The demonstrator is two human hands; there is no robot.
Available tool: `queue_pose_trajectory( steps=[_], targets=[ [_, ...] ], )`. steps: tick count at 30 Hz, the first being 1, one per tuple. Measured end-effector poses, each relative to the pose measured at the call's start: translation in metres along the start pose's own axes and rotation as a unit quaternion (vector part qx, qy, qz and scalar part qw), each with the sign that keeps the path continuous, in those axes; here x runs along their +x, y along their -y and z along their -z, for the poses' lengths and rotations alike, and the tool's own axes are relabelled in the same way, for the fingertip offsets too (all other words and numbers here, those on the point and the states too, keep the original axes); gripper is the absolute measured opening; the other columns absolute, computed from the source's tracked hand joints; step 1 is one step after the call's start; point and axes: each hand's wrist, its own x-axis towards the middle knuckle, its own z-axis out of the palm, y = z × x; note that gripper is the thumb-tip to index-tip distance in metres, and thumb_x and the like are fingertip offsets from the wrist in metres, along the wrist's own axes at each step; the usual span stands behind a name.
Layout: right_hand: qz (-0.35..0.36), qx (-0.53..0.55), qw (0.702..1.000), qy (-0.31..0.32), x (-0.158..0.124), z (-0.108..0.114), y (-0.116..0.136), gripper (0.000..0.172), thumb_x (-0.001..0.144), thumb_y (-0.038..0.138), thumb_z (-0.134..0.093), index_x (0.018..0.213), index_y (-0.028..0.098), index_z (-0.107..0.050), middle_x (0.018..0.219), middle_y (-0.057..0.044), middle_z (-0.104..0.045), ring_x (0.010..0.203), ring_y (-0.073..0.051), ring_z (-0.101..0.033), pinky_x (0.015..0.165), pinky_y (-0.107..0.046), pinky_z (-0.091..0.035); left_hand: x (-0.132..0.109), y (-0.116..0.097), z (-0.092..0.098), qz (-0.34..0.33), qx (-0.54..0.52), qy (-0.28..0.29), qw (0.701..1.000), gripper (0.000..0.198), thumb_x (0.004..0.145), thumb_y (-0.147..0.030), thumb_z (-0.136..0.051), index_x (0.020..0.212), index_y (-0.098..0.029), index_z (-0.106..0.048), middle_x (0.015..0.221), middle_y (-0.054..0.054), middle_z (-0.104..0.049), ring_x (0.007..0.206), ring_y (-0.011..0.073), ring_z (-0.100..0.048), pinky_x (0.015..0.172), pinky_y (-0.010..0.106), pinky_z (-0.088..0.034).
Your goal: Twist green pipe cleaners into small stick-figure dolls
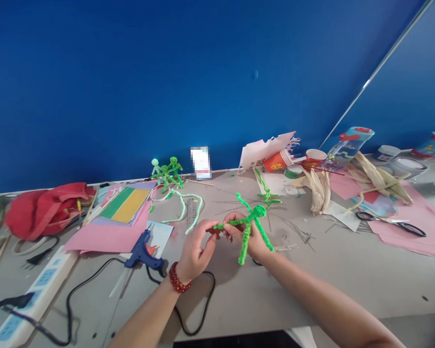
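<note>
A bright green pipe-cleaner figure (pixel 259 211), with twisted limbs spread from a knotted middle, hangs above the table between my hands. My left hand (pixel 198 249), a red beaded bracelet at its wrist, is closed in a pinch at the tip of one limb. Close beside it, the fingers of my right hand (pixel 254 240) grip the same limb; the figure partly covers this hand. Behind it lies another green twisted pipe-cleaner piece (pixel 268 196). Several small green pipe-cleaner figures (pixel 166 175) stand near the wall, and pale green pipe cleaners (pixel 183 208) lie loose in front of them.
Left of my hands are a blue glue gun (pixel 143 253) with its black cord, a power strip (pixel 39 290), a red bag (pixel 47 210) and coloured sheets (pixel 125 205). To the right lie thin wires (pixel 300 232), scissors (pixel 391 221), dried husks (pixel 321 191) and paper cups (pixel 279 160).
</note>
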Motion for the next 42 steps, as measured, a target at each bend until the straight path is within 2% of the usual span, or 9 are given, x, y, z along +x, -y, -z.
queue_pose_trajectory(
  steps=[2,4,11,16,22,28,33,37,42],
  targets=[
    [-0.016,0.026,1.000,0.001,0.002,0.000,0.000,0.025,0.082,0.041,-0.068,0.085,0.019,-0.058,0.066,0.002,-0.059,0.056,-0.012,-0.053,0.054,-0.025,-0.046,0.002,0.003,0.000,-0.057,0.082,-0.012,0.995,0.036,0.090,-0.010,-0.047,0.124,-0.021,-0.052,0.104,0.010,-0.064,0.097,0.0202,-0.062,0.085,0.036,-0.051],
    [-0.025,0.053,0.998,0.005,0.004,-0.001,-0.002,0.025,0.081,0.041,-0.069,0.085,0.018,-0.059,0.066,0.002,-0.059,0.055,-0.011,-0.053,0.054,-0.024,-0.046,0.003,0.005,0.000,-0.083,0.135,-0.022,0.987,0.038,0.089,-0.006,-0.047,0.124,-0.021,-0.052,0.106,0.010,-0.063,0.100,0.0199,-0.061,0.087,0.034,-0.051],
    [-0.049,0.110,0.992,0.031,0.004,-0.001,-0.005,0.025,0.079,0.038,-0.073,0.085,0.017,-0.061,0.064,0.002,-0.059,0.055,-0.010,-0.052,0.053,-0.022,-0.042,0.003,0.006,0.001,-0.162,0.201,-0.043,0.965,0.042,0.088,-0.003,-0.051,0.126,-0.021,-0.052,0.107,0.010,-0.066,0.098,0.0185,-0.064,0.085,0.032,-0.054],
    [-0.045,0.078,0.996,0.023,0.003,-0.001,0.001,0.027,0.077,0.040,-0.074,0.083,0.018,-0.060,0.062,0.003,-0.057,0.057,-0.011,-0.052,0.055,-0.023,-0.043,0.002,0.003,0.001,-0.140,0.193,-0.045,0.970,0.033,0.087,-0.006,-0.055,0.118,-0.019,-0.057,0.101,0.009,-0.070,0.093,0.0189,-0.066,0.085,0.033,-0.054],
    [-0.032,0.018,0.999,0.024,0.003,0.000,0.004,0.028,0.079,0.043,-0.071,0.081,0.018,-0.059,0.065,0.002,-0.057,0.055,-0.011,-0.051,0.054,-0.024,-0.043,0.002,0.002,0.001,-0.130,0.182,-0.049,0.973,0.031,0.088,-0.009,-0.053,0.118,-0.018,-0.057,0.099,0.009,-0.071,0.093,0.0195,-0.066,0.083,0.032,-0.054],
    [-0.012,-0.032,0.999,0.019,0.003,0.000,0.003,0.026,0.082,0.043,-0.067,0.083,0.019,-0.057,0.068,0.002,-0.057,0.057,-0.011,-0.051,0.055,-0.024,-0.044,0.000,0.000,0.001,-0.058,0.124,-0.058,0.989,0.021,0.089,-0.014,-0.054,0.108,-0.019,-0.061,0.095,0.007,-0.071,0.088,0.0180,-0.067,0.080,0.029,-0.053],
    [0.017,-0.052,0.998,0.019,0.004,0.005,-0.007,0.022,0.086,0.040,-0.064,0.088,0.020,-0.057,0.074,0.000,-0.059,0.060,-0.011,-0.052,0.056,-0.024,-0.044,0.000,-0.003,-0.002,0.094,-0.056,-0.049,0.993,0.016,0.090,-0.021,-0.055,0.103,-0.018,-0.062,0.084,0.004,-0.070,0.073,0.0152,-0.067,0.070,0.028,-0.053],
    [0.031,-0.083,0.995,0.035,0.005,0.008,-0.009,0.020,0.087,0.038,-0.062,0.089,0.019,-0.057,0.075,0.000,-0.058,0.061,-0.012,-0.053,0.057,-0.024,-0.045,0.006,-0.009,-0.003,0.206,-0.214,-0.039,0.954,0.012,0.087,-0.027,-0.061,0.093,-0.016,-0.064,0.075,0.002,-0.068,0.066,0.0129,-0.064,0.066,0.025,-0.051],
    [0.054,-0.141,0.988,0.041,0.005,0.007,-0.003,0.020,0.089,0.039,-0.059,0.087,0.019,-0.057,0.076,-0.001,-0.058,0.067,-0.014,-0.056,0.060,-0.026,-0.047,0.012,-0.011,-0.001,0.282,-0.373,-0.032,0.883,0.016,0.081,-0.030,-0.069,0.082,-0.015,-0.063,0.070,0.002,-0.067,0.063,0.0110,-0.059,0.062,0.023,-0.048]
  ],
)
